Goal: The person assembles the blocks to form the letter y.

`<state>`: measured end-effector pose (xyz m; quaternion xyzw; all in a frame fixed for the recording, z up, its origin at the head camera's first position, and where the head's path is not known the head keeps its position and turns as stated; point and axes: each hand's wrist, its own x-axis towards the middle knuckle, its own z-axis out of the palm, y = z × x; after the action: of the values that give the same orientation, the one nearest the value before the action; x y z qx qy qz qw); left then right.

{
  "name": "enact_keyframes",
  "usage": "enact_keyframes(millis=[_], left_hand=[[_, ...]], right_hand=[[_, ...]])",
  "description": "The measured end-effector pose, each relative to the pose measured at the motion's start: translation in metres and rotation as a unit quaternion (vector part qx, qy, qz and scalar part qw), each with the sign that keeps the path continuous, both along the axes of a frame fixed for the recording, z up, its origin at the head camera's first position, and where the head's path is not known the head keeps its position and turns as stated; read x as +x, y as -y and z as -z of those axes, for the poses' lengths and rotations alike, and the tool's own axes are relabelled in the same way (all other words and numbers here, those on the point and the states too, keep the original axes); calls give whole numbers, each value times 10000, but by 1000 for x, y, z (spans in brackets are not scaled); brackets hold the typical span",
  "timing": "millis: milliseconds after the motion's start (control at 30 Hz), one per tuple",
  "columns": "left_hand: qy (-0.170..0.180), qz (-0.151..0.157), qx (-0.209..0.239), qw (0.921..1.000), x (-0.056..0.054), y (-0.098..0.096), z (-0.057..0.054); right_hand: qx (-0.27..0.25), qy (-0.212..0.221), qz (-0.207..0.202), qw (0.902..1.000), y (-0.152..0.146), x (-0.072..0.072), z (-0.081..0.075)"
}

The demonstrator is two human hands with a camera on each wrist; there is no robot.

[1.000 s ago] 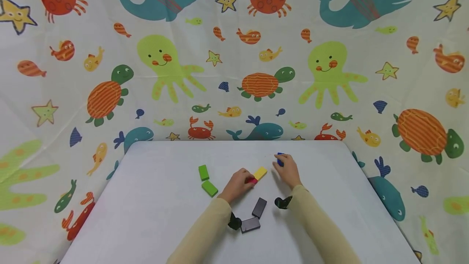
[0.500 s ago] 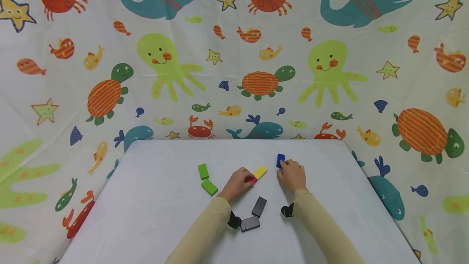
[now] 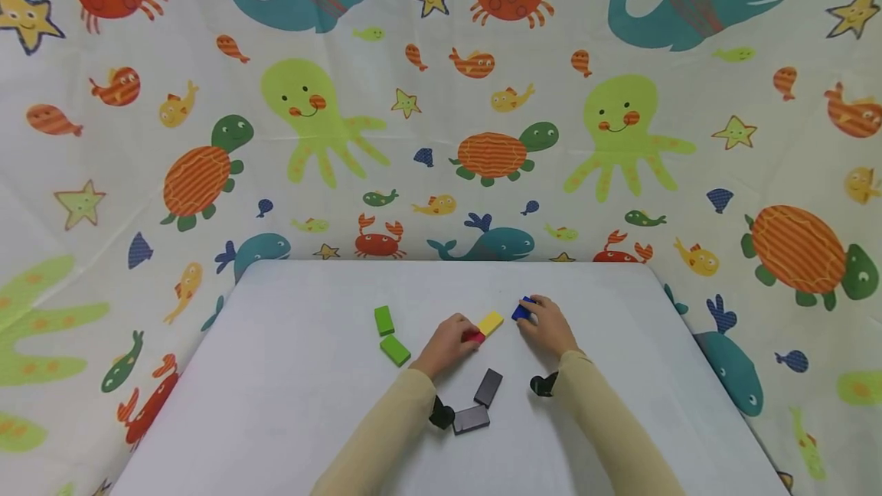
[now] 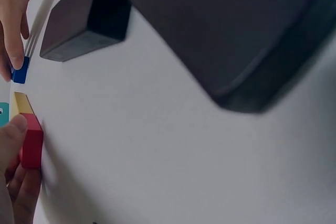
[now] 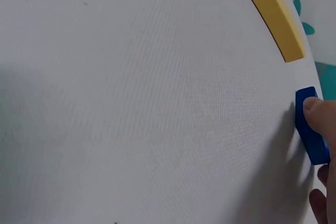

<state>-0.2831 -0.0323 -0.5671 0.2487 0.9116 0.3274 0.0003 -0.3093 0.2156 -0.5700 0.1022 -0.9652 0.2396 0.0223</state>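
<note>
My left hand (image 3: 446, 344) holds a small red block (image 4: 32, 142) between thumb and fingers, low over the white table. The red block's far end meets a yellow block (image 5: 275, 17), and the two form one slanting line. To the right, my right hand (image 3: 549, 327) grips a blue block (image 5: 311, 139), with the thumb on its face in the right wrist view. The blue block lies at a slant, a short gap away from the yellow one. Part of the red block is hidden by the left fingers in the head view.
Two dark grey blocks, one upper (image 3: 488, 388) and one lower (image 3: 472, 420), lie between my forearms, close to the left wrist. Two green blocks, one far (image 3: 383, 321) and one near (image 3: 395, 350), lie left of my left hand. A patterned cloth (image 3: 441, 121) hangs behind the table (image 3: 276, 404).
My right hand has turned the blue block from nearly straight to a slant and shifted it slightly left and nearer, towards the yellow block. The left hand has stayed on the red block.
</note>
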Motion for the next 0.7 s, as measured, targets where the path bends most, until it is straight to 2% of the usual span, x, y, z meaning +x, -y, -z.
enact_keyframes(millis=[167, 467, 700], left_hand=[[1, -29, -9, 10000, 1, 0, 0], [228, -111, -8, 9997, 1, 0, -1], [285, -141, -2, 9995, 1, 0, -2]], right_hand=[[-336, 164, 269, 9989, 3, -1, -2], [-967, 23, 760, 9924, 19, -9, -9], [-1020, 222, 822, 9911, 27, -11, -10]])
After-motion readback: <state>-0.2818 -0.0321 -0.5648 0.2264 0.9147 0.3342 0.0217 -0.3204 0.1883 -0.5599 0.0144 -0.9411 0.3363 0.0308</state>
